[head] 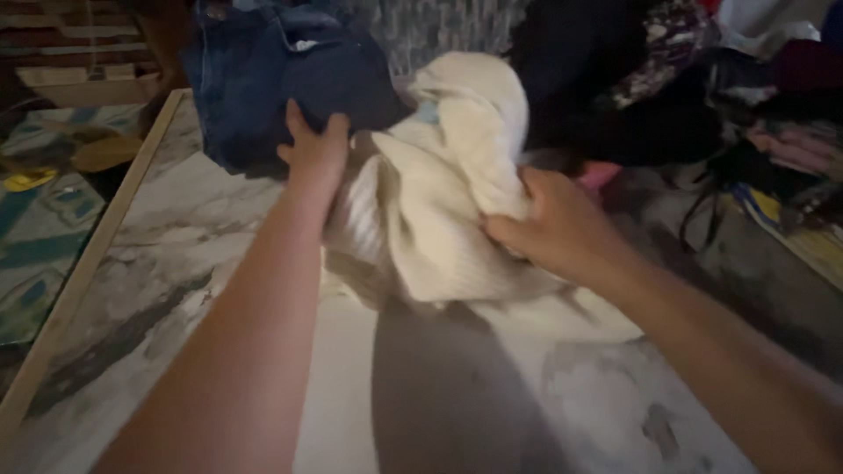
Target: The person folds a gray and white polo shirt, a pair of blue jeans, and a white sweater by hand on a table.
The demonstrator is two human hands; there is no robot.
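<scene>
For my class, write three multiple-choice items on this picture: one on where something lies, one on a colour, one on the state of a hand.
1. Where does the dark blue garment lie next to the cream knitted garment?
A. to its left, at the far side of the table
B. on the floor
C. under the right arm

2. What colour is the garment that the right hand grips?
A. red
B. cream
C. green

3. How is the left hand placed?
A. flat on the marble-patterned table
B. raised in the air, empty
C. closed on cloth where the two garments meet

Key: 1 A, the blue cloth sits up and left of the cream one. 2 B, its fingers pinch pale cream knit. 3 C, its fingers curl into the fabric.
</scene>
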